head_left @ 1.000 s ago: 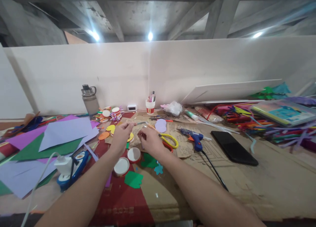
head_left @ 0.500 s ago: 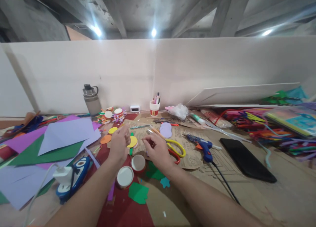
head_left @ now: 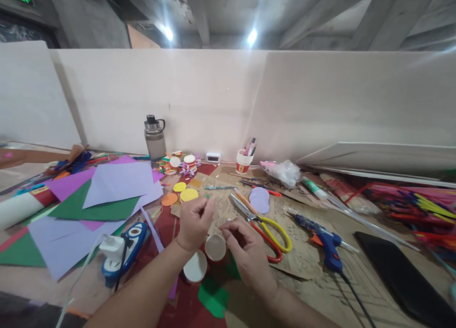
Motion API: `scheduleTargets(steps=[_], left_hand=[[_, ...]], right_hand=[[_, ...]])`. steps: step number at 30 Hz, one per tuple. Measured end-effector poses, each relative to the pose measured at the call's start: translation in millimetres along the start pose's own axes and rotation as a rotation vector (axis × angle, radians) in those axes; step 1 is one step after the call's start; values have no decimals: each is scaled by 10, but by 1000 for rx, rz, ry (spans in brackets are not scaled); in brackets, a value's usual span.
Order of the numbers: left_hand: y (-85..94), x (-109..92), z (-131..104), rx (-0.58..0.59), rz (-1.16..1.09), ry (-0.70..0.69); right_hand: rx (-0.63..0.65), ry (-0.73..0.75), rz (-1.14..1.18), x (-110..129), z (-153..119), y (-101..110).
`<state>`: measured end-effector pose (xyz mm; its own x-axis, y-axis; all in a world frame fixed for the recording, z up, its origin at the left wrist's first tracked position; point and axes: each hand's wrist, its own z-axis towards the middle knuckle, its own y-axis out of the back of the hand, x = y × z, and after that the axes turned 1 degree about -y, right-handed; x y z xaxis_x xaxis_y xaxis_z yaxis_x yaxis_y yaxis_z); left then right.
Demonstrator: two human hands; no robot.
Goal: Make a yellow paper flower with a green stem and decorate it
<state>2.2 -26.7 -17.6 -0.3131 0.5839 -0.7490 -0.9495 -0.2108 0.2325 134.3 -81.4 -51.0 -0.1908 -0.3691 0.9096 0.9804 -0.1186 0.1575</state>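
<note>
My left hand (head_left: 195,223) is closed above the middle of the table, its thumb against curled fingers. A small green scrap (head_left: 207,196) shows just beyond its knuckles; I cannot tell whether the hand holds it. Close by on the right, my right hand (head_left: 247,252) has thumb and forefinger pinched together, and anything between them is too small to make out. Two round white-topped pieces, a nearer one (head_left: 195,267) and a farther one (head_left: 215,247), lie below and between the hands. A yellow paper disc (head_left: 189,195) lies behind my left hand, partly covered.
Scissors (head_left: 263,223) and a blue glue gun (head_left: 326,242) lie to the right, beside a black phone (head_left: 402,275). Paper sheets (head_left: 117,185) and a blue power strip (head_left: 126,252) are at left. A bottle (head_left: 155,140) and pen cup (head_left: 244,161) stand at the back.
The view has swung left, so everything appears farther right. My left hand now covers the yellow disc with green tabs seen earlier. Both hands remain closed and near each other.
</note>
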Motion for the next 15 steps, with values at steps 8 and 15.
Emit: scheduleTargets(steps=[8,15], left_hand=[[-182,-211,-291,332,69,-723],[-208,-250,-371,370,29,-837]], right_hand=[[-7,12,-127,-141,184,105],[-84,60,-380,-217,305,189]])
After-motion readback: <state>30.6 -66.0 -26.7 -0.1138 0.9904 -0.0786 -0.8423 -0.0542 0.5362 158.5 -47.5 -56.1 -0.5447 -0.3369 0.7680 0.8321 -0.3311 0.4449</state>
